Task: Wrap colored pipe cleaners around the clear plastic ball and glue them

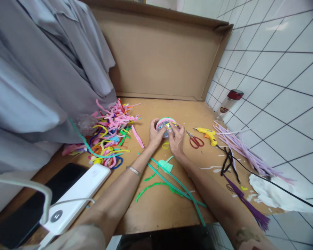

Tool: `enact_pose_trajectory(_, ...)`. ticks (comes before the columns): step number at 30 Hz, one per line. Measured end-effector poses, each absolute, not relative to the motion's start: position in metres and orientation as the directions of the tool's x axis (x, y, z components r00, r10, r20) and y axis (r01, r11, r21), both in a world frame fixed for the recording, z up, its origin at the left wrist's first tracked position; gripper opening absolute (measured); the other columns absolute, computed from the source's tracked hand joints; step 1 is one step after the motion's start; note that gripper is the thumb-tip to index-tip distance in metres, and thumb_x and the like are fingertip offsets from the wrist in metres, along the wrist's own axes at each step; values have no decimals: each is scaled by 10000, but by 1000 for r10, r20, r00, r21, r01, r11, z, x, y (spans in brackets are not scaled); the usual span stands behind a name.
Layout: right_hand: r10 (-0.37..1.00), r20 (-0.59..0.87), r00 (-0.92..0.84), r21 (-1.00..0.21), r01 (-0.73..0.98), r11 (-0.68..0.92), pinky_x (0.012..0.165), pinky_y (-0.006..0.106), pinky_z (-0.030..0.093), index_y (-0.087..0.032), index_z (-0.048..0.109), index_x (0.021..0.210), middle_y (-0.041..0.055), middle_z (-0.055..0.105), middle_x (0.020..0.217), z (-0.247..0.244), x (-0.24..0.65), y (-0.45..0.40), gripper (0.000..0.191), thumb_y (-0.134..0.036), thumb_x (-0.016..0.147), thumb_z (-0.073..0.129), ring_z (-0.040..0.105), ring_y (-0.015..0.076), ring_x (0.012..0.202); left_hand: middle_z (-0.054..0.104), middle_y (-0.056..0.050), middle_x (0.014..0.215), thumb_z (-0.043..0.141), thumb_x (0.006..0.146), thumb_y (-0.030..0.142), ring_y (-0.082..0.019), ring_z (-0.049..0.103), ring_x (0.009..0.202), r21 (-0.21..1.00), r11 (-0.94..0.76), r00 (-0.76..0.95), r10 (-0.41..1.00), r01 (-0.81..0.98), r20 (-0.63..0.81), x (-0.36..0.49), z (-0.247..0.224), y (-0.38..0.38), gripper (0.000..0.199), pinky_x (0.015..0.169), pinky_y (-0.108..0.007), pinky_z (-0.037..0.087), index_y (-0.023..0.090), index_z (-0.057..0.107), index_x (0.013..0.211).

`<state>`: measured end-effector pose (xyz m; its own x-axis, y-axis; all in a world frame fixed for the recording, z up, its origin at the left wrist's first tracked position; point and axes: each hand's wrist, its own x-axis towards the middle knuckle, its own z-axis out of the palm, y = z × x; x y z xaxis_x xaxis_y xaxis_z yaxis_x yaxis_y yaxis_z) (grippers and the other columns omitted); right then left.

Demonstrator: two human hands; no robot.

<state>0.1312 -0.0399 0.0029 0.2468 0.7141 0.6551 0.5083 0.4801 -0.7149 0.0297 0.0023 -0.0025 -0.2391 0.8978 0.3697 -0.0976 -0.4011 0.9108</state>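
scissors point(193, 139), glue gun point(210, 134) on table point(146, 215)

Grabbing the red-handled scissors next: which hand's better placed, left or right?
Right, likely. The right hand is nearer the red-handled scissors, which lie just to its right. The left hand holds the round pink-edged piece from its left side and could probably steady it.
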Motion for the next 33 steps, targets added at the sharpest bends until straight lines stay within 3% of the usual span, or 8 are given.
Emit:
enact_pose_trajectory(10,720,668,189,-716,429,551,1127,438,431,-266,748,1188,100,552,1212,7,139,-34,385,-347,986,429,543,236,1226,590,-84,1188,768,715,354,-261,564,1169,908,-388,-284,863,158,418,34,3,-7,495,1070,-426,426,213,584,1153)
enact_pose_trajectory(15,737,657,158,-718,427,549,1135,420,430,-284,757,1172,89,559,1221,8,144,-32,367,-371,988,452,546,224,1239,567,-83,1194,734,758,384,-280,527,1203,876,-411,-215,859,251,464,29,3,-10,482,1107,-463,389,234,563,1183)
enact_pose_trajectory(23,772,622,127,-757,350,552,1113,430,447,-276,766,1127,84,588,1210,7,161,-18,339,-353,942,493,561,226,1227,451,-136,1412,804,615,333,-333,431,1384,736,-590,33,787,332,616,18,6,-4,790,1178,-491,344,228,496,1334)
enact_pose_trajectory(28,802,586,118,-791,300,534,1116,432,437,-276,769,1080,65,661,1180,10,168,-14,336,-328,909,485,577,221,1213,580,-116,1331,828,641,392,-330,505,1272,663,-580,76,777,473,625,21,16,-12,753,1121,-484,362,250,542,1322)
enact_pose_trajectory(33,817,561,135,-819,235,524,1090,428,450,-266,775,1009,51,718,1144,17,169,-16,326,-332,873,486,601,230,1169,594,-118,1250,828,659,418,-338,506,1176,658,-505,-26,782,559,623,37,20,-28,674,1059,-481,384,256,605,1274)
